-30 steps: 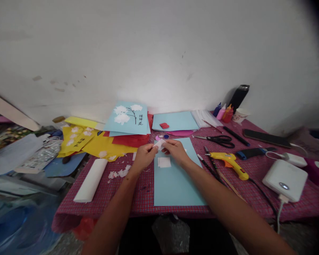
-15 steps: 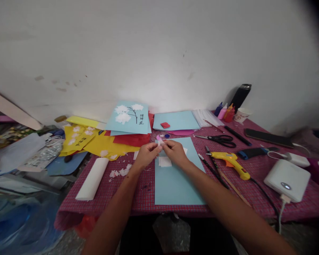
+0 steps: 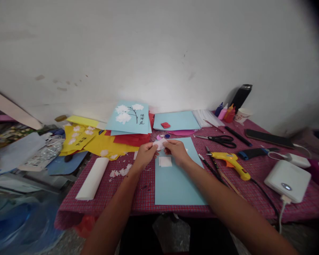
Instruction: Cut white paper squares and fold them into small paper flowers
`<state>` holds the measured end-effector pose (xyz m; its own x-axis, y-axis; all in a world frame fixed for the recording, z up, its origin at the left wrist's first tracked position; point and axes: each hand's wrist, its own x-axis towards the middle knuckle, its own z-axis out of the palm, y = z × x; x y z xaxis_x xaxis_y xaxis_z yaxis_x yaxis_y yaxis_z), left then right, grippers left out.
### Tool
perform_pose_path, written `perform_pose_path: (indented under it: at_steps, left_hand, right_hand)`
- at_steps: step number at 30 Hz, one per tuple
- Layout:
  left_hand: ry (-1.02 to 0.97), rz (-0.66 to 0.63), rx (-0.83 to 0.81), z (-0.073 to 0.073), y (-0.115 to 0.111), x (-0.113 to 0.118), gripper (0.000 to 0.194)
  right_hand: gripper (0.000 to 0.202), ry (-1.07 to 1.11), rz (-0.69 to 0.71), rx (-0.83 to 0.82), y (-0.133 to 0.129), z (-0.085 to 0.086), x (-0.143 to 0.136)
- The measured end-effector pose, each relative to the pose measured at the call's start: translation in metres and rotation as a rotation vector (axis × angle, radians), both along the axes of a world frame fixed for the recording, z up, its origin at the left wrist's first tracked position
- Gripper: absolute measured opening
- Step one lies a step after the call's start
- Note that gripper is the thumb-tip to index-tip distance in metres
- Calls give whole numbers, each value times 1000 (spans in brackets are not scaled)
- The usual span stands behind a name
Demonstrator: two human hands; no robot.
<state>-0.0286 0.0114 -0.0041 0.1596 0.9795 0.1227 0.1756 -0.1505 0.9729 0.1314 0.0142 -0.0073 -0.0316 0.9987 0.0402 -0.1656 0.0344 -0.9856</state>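
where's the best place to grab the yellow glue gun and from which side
Take the yellow glue gun by its handle, probably from the near right: it lies on its side, handle angled that way, nozzle pointing left.

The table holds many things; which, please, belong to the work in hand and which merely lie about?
Likely in use: white paper in left hand and right hand; white squares; blue sheet underneath.

Seemingly lying about: power bank; black bottle; paper cup.

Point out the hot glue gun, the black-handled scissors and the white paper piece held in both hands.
Hot glue gun (image 3: 233, 161): head view, yellow body.
Black-handled scissors (image 3: 213, 138): head view, handles near the pivot.
White paper piece (image 3: 160, 143): head view, visible middle.
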Motion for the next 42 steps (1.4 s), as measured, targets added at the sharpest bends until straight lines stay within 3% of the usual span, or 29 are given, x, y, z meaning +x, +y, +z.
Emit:
perform_pose_path:
  at_steps: [4,21,42]
  left_hand:
    - [-23,-17,-12,2,0,0,32]
    - [-33,28,-13,-3,2,0,23]
    - [-13,53,6,-3,1,-4,33]
  right_hand:
    - [25,68,-5,-78,0,1,-1]
    - [24,22,-71,-38,1,1,1]
    - [25,99,-283,-28,9,1,10]
